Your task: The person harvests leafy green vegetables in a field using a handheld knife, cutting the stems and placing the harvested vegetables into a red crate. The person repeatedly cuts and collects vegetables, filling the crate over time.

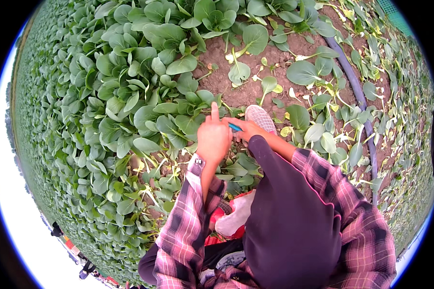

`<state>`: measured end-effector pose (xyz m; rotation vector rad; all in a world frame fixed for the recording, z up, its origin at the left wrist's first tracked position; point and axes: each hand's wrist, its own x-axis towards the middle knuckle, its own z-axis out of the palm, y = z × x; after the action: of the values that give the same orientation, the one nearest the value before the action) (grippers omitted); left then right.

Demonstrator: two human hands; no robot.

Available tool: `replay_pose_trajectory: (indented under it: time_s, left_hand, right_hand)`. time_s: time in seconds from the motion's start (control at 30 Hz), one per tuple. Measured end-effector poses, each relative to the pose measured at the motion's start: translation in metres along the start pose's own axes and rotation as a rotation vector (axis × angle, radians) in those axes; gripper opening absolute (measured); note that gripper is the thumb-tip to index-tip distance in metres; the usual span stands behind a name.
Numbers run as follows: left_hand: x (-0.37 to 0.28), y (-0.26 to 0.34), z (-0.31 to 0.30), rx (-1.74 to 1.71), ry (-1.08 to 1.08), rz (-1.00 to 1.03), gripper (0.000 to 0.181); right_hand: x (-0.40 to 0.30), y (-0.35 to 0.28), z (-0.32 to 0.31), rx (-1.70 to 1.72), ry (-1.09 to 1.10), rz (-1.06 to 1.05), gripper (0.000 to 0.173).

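Note:
In front of me my left hand (213, 139) reaches over the edge of the leafy greens, index finger stretched forward. Its other fingers are curled under, and whether they grip anything is hidden. My right hand (249, 130) meets it from the right, closed around a small blue-handled tool (235, 126); its working end is out of sight. Just beyond my fingertips stands a low green plant with rounded leaves (199, 99), resembling pak choi. Loose cut leaves (242, 169) lie on the ground below my hands.
A checked shoe (260, 117) is beside my right hand. A dark hose (358, 90) curves along the right, among scattered leaves (327, 142) on brown soil (224, 86). Dense standing greens (94, 108) fill the left. A green mesh crate (394, 16) is top right; distant people (86, 269) are lower left.

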<state>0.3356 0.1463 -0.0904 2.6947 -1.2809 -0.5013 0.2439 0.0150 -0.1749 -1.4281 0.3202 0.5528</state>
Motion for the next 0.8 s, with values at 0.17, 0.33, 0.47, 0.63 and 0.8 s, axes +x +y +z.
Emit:
replay_pose_trajectory:
  time_s: [0.17, 0.33, 0.47, 0.63, 0.8]
  left_hand:
    - [0.018, -0.058, 0.012, 0.471, -0.154, -0.111, 0.024]
    - [-0.006, -0.078, 0.01, 0.121, -0.036, -0.122, 0.025]
    - [-0.024, -0.084, 0.015, 0.038, 0.025, -0.186, 0.029]
    - [-0.022, -0.085, 0.019, 0.008, 0.072, -0.195, 0.029]
    - [-0.036, -0.091, 0.026, -0.073, 0.193, -0.2, 0.028]
  right_hand:
    - [-0.002, -0.018, -0.001, 0.011, 0.198, -0.108, 0.065]
    - [0.032, -0.006, -0.009, -0.028, 0.12, -0.039, 0.061]
    - [0.05, -0.007, -0.009, -0.07, 0.063, -0.048, 0.058]
    - [0.053, -0.01, -0.01, -0.195, 0.047, -0.047, 0.058]
    - [0.04, -0.03, -0.003, -0.301, -0.097, 0.12, 0.059]
